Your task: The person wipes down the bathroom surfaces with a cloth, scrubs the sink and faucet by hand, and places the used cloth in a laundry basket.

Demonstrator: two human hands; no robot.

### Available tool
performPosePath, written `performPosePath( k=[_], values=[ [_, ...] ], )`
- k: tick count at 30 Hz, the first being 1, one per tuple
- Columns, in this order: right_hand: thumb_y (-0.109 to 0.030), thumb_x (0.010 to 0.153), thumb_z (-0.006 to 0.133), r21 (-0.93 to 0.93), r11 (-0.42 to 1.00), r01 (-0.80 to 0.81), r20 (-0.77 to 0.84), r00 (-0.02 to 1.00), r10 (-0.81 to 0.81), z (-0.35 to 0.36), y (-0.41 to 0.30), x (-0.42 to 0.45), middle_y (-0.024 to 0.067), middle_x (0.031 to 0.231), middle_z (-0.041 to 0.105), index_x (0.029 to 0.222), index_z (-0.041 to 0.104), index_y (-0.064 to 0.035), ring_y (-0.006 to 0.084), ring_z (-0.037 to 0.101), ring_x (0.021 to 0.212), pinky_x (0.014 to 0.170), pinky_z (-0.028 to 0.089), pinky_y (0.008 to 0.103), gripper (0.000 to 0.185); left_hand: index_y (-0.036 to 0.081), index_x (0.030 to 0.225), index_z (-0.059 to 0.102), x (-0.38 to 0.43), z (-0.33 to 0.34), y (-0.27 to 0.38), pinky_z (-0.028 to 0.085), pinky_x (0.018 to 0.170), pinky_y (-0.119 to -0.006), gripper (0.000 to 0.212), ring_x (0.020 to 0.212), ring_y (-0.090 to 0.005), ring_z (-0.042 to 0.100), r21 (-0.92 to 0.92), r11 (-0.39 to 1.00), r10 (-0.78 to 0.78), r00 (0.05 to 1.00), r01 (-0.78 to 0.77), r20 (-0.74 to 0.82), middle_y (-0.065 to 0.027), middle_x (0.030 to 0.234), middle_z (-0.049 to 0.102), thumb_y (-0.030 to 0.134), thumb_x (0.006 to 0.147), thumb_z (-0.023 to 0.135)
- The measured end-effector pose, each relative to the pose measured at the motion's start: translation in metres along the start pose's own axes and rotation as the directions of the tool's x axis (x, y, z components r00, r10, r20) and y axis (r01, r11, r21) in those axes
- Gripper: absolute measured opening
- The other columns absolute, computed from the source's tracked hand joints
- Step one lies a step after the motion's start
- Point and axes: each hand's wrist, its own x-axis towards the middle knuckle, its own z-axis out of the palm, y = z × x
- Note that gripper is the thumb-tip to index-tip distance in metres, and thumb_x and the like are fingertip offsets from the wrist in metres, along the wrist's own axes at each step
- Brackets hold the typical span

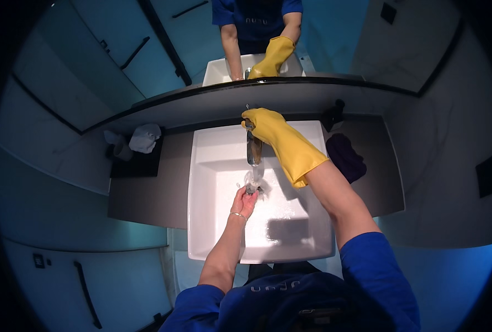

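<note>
Water runs from a chrome faucet [254, 147] into a white rectangular basin [229, 143]. My right hand [264, 124] wears a yellow rubber glove and has its fingers around the faucet's handle end at the back rim. Bare and wearing a thin bracelet [238, 215], my left hand [244, 202] is cupped under the stream. A small grey object [252, 189] sits at its fingertips, in its grasp; splashing water blurs what it is. The basin floor around the hand is wet and shiny.
On the grey counter [175, 186], a dark tray [146, 166] at left carries a crumpled white cloth [145, 138] and a cup [122, 151]. A dark purple cloth [345, 157] and a black bottle [335, 114] stand right of the basin. A mirror's black lower edge [179, 93] runs behind.
</note>
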Motion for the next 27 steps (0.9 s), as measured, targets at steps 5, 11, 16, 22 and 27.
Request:
performPosePath(
  k=[5,11,16,22,27],
  values=[
    [-0.031,0.091,0.059,0.008,1.0,0.028,0.012,1.0,-0.029,0.002,-0.014,0.002,0.0149,0.111,0.066,0.117,0.065,-0.0093,0.033,0.063,0.102,0.089,0.049,0.0389,0.034,-0.001,0.1,0.061,0.009,0.008,0.014,0.062,0.074,-0.033,0.017,0.075,-0.0202,0.066,0.419,0.908,0.059,0.997,-0.028,-0.059,-0.0121,0.092,0.066,0.012,0.088,0.063],
    [-0.03,0.091,0.059,0.024,1.0,-0.012,0.024,1.0,0.011,0.001,-0.006,0.001,0.0149,0.11,0.067,0.116,0.065,-0.0096,0.0328,0.063,0.1,0.086,0.05,0.039,0.033,-0.002,0.099,0.067,0.005,0.063,0.011,0.054,0.068,-0.026,0.032,0.076,-0.0131,0.063,0.988,-0.068,0.485,0.861,-0.135,0.151,-0.0049,0.085,0.066,0.014,0.072,0.074],
    [-0.029,0.091,0.06,-0.009,1.0,-0.011,0.008,1.0,0.011,0.002,0.004,0.001,0.014,0.108,0.067,0.117,0.065,-0.0098,0.0328,0.064,0.098,0.085,0.05,0.0385,0.032,0.002,0.104,0.065,-0.022,0.105,0.018,0.054,0.075,-0.029,0.039,0.086,-0.0162,0.064,0.867,-0.397,0.454,0.757,-0.3,0.47,-0.0076,0.091,0.066,0.013,0.068,0.076],
    [-0.027,0.091,0.06,-0.022,0.999,-0.027,0.05,0.998,0.028,0.0,0.0,0.003,0.0136,0.107,0.067,0.117,0.065,-0.0104,0.0326,0.064,0.097,0.084,0.051,0.0382,0.032,0.002,0.104,0.058,-0.052,0.1,0.041,0.057,0.083,-0.029,0.036,0.09,-0.0145,0.063,0.827,-0.417,0.08,0.892,-0.376,0.446,-0.0066,0.101,0.061,-0.004,0.071,0.071],
    [-0.027,0.09,0.061,-0.011,0.999,-0.037,0.037,0.999,0.037,-0.002,-0.001,0.003,0.0127,0.106,0.068,0.115,0.065,-0.0105,0.0324,0.065,0.096,0.083,0.051,0.0386,0.03,0.006,0.095,0.06,-0.03,0.089,0.034,0.052,0.074,-0.034,0.031,0.084,-0.0203,0.062,0.744,-0.51,-0.006,0.867,-0.431,0.498,-0.0082,0.095,0.062,0.002,0.067,0.072]
  ],
)
